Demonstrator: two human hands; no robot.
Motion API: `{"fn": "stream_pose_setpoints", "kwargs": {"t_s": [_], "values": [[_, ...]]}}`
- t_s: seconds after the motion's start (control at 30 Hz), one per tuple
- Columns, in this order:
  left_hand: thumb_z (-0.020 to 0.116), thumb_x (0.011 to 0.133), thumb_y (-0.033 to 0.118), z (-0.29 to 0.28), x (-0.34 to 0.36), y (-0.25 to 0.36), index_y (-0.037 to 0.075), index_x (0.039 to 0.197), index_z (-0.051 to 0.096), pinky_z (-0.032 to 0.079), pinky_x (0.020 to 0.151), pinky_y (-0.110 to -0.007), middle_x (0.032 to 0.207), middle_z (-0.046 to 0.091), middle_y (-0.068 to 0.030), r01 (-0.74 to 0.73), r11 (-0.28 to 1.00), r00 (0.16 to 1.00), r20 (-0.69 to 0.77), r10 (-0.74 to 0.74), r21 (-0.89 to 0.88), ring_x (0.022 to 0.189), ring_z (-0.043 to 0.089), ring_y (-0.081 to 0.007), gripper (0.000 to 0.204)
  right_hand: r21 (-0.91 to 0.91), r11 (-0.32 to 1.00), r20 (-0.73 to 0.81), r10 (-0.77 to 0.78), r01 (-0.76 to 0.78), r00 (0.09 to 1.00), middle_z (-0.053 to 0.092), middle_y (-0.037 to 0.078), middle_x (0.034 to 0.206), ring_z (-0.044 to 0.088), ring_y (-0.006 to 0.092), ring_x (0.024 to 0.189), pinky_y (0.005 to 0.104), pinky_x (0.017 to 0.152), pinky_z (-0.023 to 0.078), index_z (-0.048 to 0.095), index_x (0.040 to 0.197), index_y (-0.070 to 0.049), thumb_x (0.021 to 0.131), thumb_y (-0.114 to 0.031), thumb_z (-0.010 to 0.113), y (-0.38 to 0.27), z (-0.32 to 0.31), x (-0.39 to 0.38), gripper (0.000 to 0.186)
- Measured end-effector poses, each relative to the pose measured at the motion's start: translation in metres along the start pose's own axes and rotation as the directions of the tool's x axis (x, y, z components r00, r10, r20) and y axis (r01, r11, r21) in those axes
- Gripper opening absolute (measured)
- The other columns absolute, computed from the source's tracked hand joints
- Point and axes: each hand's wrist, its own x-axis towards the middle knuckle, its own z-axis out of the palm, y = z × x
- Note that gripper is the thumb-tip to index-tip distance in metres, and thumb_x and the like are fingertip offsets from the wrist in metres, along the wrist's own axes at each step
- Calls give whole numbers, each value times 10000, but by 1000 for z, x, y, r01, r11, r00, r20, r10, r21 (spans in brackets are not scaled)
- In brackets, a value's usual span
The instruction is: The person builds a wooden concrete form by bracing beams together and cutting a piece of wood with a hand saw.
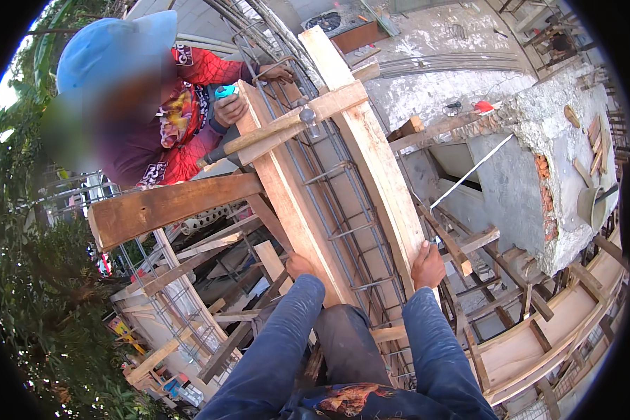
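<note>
Below me runs a timber formwork channel, a left board [287, 203] and a right board [374, 175], with a rebar cage [339, 220] between them. My left hand [301, 264] grips the outer edge of the left board. My right hand [427, 264] is closed on the right board near its lower end, with a small metal item by the fingers, too small to name. A wooden crosspiece [343, 98] spans both boards, and a hammer [259, 136] lies along it. A co-worker's hand [229, 108] holds a teal tool [225, 92] at the left board's far end.
The co-worker in a blue cap [115, 59] is at upper left. A brown beam [168, 210] juts leftward. On the right are a broken concrete structure [511, 203], a bucket [588, 210] and a curved plywood form [511, 350]. Scaffold timbers and foliage lie at lower left.
</note>
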Motion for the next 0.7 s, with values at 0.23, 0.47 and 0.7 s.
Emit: {"fn": "stream_pose_setpoints", "kwargs": {"t_s": [0.23, 0.47, 0.7], "values": [[372, 998, 385, -10, -13, 23, -117, 1017, 673, 433, 939, -589, 1041, 642, -386, 133, 976, 990, -14, -137, -170, 1015, 598, -559, 585, -78, 997, 58, 25, -20, 998, 675, 218, 826, 641, 462, 758, 569, 663, 466, 618, 889, -57, 1032, -483, 391, 3, 3, 0, 503], [408, 979, 380, -31, -21, 44, -123, 1100, 662, 433, 959, -555, 1108, 627, -394, 143, 965, 990, 37, -138, -220, 1086, 592, -535, 577, -69, 997, 51, -11, 15, 999, 685, 231, 840, 647, 467, 787, 575, 677, 462, 631, 934, -53, 1031, -489, 372, 3, 7, -2, 517], [414, 986, 379, -33, -10, 27, -144, 1173, 630, 427, 988, -527, 1174, 613, -390, 140, 961, 990, 57, -130, -240, 1135, 574, -525, 596, -21, 999, 59, -41, 42, 997, 688, 229, 841, 647, 471, 777, 578, 680, 465, 635, 957, -59, 1033, -489, 354, 2, 14, -6, 520]]}}
